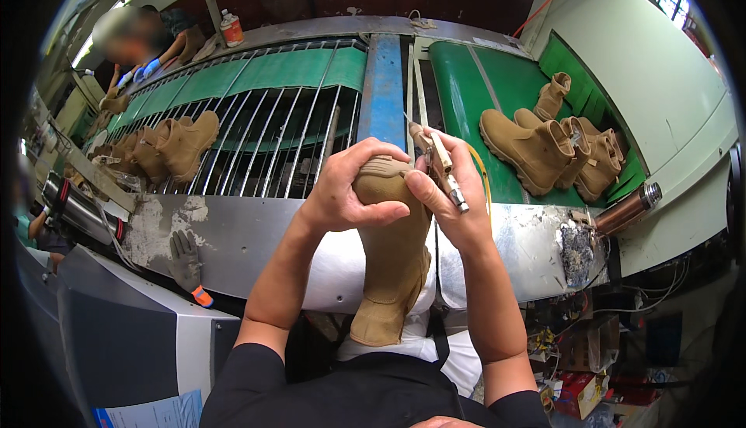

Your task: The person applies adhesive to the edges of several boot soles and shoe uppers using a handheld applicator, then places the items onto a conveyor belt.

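Head view, looking down at a shoe production line. Left hand (342, 187) wrapped around the sole end of a tan boot (392, 257), thumb pressed across the near side, fingers curled over the far side. Boot held upright-inverted in the middle of the scene, shaft hanging toward the lap, sole end raised in front of the metal bench edge (249, 234). Right hand (451, 195) closed on a slim metal-tipped hand tool (443, 170), pinched between thumb and fingers, body of the tool lying against the sole end of the boot; thumb also touching the boot.

Far left, a row of tan boots (175, 146) lined up on a rack of metal rods (272, 140). Far right, a cluster of tan boots (556, 144) lying on a green conveyor belt (466, 94). Between them, a blue beam (385, 86). Near left, a grey work glove (186, 261) hanging on the bench front. Near right, a copper-coloured cylinder (625, 209) beside the bench corner. Far left, another person at the line, beyond the rack.
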Demonstrator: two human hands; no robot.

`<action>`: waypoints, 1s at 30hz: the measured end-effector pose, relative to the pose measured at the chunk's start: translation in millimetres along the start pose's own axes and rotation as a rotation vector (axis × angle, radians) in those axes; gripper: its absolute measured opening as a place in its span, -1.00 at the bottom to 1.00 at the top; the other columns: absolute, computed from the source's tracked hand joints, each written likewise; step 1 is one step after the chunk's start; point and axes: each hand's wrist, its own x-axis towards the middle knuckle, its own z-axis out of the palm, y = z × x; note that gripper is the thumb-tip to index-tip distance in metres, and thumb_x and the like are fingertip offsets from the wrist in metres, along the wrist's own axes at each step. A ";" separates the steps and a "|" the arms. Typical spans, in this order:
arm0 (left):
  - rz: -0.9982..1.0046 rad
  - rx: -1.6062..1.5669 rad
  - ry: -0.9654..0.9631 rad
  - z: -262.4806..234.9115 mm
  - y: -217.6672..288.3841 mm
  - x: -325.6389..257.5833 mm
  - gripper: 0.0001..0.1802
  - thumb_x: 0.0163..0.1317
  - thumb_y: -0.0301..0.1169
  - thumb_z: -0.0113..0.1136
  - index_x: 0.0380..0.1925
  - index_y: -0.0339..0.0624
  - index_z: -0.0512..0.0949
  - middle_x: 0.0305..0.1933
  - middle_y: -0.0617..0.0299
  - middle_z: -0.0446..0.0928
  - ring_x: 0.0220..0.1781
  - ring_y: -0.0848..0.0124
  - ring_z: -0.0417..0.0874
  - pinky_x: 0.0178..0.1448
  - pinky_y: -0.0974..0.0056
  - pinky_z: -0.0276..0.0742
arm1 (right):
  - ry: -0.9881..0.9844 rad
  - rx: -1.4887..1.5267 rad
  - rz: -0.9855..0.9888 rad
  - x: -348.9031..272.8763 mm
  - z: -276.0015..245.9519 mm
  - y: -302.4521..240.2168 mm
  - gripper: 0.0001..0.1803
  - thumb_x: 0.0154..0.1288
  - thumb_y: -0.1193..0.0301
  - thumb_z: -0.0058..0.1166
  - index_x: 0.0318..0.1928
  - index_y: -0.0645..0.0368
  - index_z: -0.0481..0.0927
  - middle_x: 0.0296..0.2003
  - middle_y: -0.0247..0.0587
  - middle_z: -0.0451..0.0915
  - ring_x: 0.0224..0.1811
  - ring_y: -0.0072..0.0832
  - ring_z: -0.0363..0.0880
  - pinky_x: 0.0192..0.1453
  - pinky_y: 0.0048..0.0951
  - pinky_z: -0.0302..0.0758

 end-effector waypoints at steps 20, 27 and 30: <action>-0.184 -0.162 0.077 -6.1 -13.5 -5.8 -0.34 -0.04 -0.16 0.51 0.00 -0.28 0.50 -0.15 0.20 0.61 -0.10 0.48 0.61 0.05 0.37 0.53 | 0.021 0.013 -0.202 -63.9 -35.9 12.2 -0.52 0.34 0.41 -0.01 0.20 0.46 0.38 -0.36 0.01 0.63 -0.39 -0.39 0.64 -0.14 -0.44 0.52; -0.269 -0.153 0.049 -0.3 -8.6 3.3 -0.26 -0.07 -0.03 0.49 0.02 -0.27 0.48 -0.12 0.19 0.58 -0.06 0.45 0.59 0.07 0.34 0.51 | -0.067 -0.028 -0.265 -47.8 -23.0 -9.4 -0.58 0.27 0.54 0.07 0.15 0.33 0.46 -0.47 -0.23 0.63 -0.49 -0.61 0.59 -0.36 -0.57 0.47; -0.261 -0.158 0.044 -0.9 -11.2 4.3 -0.26 -0.06 -0.03 0.49 0.02 -0.27 0.48 -0.11 0.19 0.58 -0.05 0.46 0.59 0.08 0.34 0.51 | -0.018 0.124 -0.136 -46.1 -14.3 -6.0 -0.61 0.30 0.54 0.04 0.13 0.34 0.46 -0.48 -0.28 0.59 -0.50 -0.60 0.58 -0.35 -0.56 0.49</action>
